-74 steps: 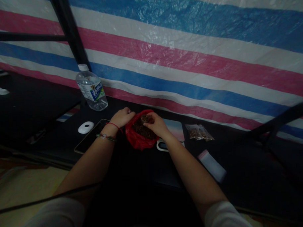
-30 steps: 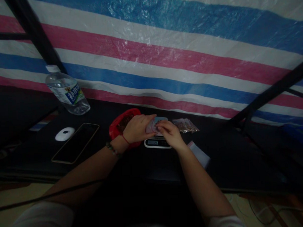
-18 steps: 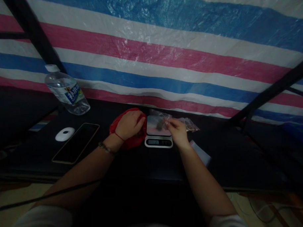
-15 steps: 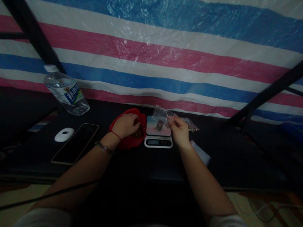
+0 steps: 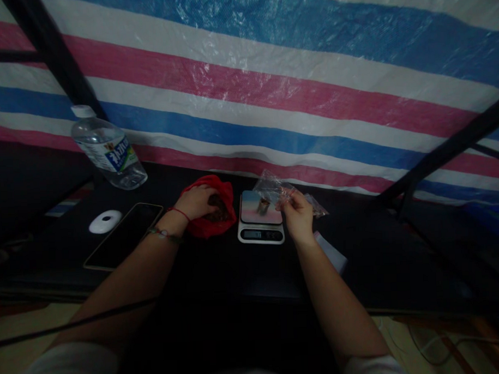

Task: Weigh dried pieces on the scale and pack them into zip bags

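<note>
A red plastic bag (image 5: 218, 216) holding dark brown bits lies on the black table (image 5: 244, 274). My left hand (image 5: 197, 202) reaches into its mouth, fingers curled among the contents. Right of the bag stands a small digital scale (image 5: 260, 223). My right hand (image 5: 298, 218) pinches a small clear zip bag (image 5: 269, 187) by its top edge and holds it over the scale's platform; a few dark bits sit at the bag's bottom.
A water bottle (image 5: 107, 150) stands at the back left. A phone (image 5: 124, 235) and a white round device (image 5: 105, 221) lie left of the red bag. A filled clear bag (image 5: 318, 206) and empty zip bags (image 5: 329, 253) lie by my right wrist. A striped tarp (image 5: 271, 99) hangs behind.
My view swung right. Both hands left the red bag and met over the scale; then my left hand went back into the red bag while my right lifted the clear bag above the scale.
</note>
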### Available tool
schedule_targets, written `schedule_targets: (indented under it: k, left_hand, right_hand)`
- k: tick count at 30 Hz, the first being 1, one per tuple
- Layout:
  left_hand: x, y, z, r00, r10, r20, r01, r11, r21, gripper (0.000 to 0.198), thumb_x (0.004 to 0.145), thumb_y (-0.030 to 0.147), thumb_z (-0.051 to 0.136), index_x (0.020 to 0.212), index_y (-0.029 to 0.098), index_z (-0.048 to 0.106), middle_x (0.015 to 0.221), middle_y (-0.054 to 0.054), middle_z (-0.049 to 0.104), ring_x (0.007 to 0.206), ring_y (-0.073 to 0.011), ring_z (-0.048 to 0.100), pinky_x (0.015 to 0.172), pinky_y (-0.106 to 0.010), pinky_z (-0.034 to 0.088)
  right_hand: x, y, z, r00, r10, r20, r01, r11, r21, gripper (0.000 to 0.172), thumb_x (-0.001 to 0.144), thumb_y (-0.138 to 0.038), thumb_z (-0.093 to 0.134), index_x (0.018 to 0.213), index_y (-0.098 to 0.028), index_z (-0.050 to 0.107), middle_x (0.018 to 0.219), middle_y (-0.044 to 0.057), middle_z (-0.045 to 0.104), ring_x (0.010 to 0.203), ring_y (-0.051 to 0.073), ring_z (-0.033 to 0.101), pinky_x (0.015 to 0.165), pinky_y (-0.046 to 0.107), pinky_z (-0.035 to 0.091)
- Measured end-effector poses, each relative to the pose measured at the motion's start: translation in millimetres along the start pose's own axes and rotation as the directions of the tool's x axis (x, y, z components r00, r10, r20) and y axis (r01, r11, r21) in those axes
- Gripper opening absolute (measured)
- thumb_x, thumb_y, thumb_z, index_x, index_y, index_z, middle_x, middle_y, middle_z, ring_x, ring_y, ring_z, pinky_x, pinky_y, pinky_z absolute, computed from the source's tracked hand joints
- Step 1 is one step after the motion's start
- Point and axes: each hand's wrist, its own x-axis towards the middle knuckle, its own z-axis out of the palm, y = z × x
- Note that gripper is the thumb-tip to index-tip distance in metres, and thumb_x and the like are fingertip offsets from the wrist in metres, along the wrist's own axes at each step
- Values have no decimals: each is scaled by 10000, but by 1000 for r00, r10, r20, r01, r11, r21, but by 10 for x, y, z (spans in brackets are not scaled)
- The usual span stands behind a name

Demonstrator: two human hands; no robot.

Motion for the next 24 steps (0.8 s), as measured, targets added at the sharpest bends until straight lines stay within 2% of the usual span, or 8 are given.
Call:
schedule_targets:
  k: [3, 6, 10, 13, 15, 18, 21, 24]
  left_hand:
    - [11, -86, -12, 1000, -9, -6, 9, 1000, -18, 479, 652, 366, 702, 1117, 258, 660, 1200, -90, 616, 1090, -299, 569, 979, -398, 418]
    - [-1, -50, -68, 999, -2, -51, 0, 999, -42, 408, 682, 384, 678, 1066, 244, 678, 1173, -82, 636, 1080, -291, 575, 978, -391, 422]
    - [-70, 216, -185, 980, 21, -199, -44, 993, -114, 353, 845, 435, 488, 1036, 205, 675, 1111, -95, 659, 1041, -268, 597, 959, -397, 440]
    - [-147, 445, -199, 937, 76, -342, -197, 922, -334, 439, 895, 432, 417, 1203, 165, 579, 1160, -105, 647, 1080, -250, 595, 958, -386, 453]
    - [-190, 546, -151, 935, 160, -316, -308, 806, -505, 506, 874, 442, 473, 1299, 168, 485, 1138, -97, 659, 1015, -229, 632, 888, -356, 501]
    - [-216, 610, -49, 937, 231, -264, -349, 667, -658, 574, 837, 427, 559, 1335, 181, 415, 927, -48, 690, 796, -183, 670, 725, -308, 539]
    - [-203, 619, 8, 940, 179, -289, -334, 651, -682, 599, 825, 412, 596, 1340, 184, 393, 747, 9, 652, 642, -148, 640, 609, -265, 515]
    - [-183, 620, 13, 935, 133, -327, -323, 699, -639, 585, 835, 410, 592, 1340, 186, 399, 714, 24, 645, 604, -135, 622, 592, -253, 502]
  right_hand:
    - [-2, -24, -5, 998, 15, -59, -14, 1000, 26, 291, 818, -253, 539, 1078, -249, 672, 997, 63, 649, 816, 204, 640, 706, 356, 542]
    - [-9, -65, 10, 998, 42, -47, -39, 996, 79, 268, 803, -259, 569, 1043, -242, 687, 1018, 65, 637, 754, 184, 632, 658, 337, 546]
    - [-39, -145, 42, 999, 45, 16, -47, 982, 181, 258, 743, -279, 657, 992, -231, 707, 976, 54, 621, 647, 148, 602, 577, 304, 537]
    - [-84, -211, 69, 983, 50, 176, -85, 976, 198, 238, 747, -300, 660, 967, -235, 722, 932, 46, 628, 607, 136, 588, 534, 288, 530]
    - [-113, -247, 86, 962, 26, 270, -80, 979, 188, 217, 764, -301, 645, 956, -248, 731, 934, 45, 642, 632, 143, 601, 542, 286, 534]
    - [-128, -284, 99, 949, -48, 311, 1, 989, 149, 175, 775, -279, 638, 913, -260, 745, 915, 40, 663, 749, 173, 631, 624, 301, 549]
    - [-113, -300, 91, 954, -113, 276, 86, 990, 107, 169, 804, -242, 593, 864, -248, 751, 849, 42, 662, 772, 177, 630, 640, 298, 542]
    - [-98, -295, 81, 964, -132, 232, 116, 990, 84, 197, 824, -208, 556, 844, -237, 750, 786, 36, 634, 706, 157, 617, 608, 280, 529]
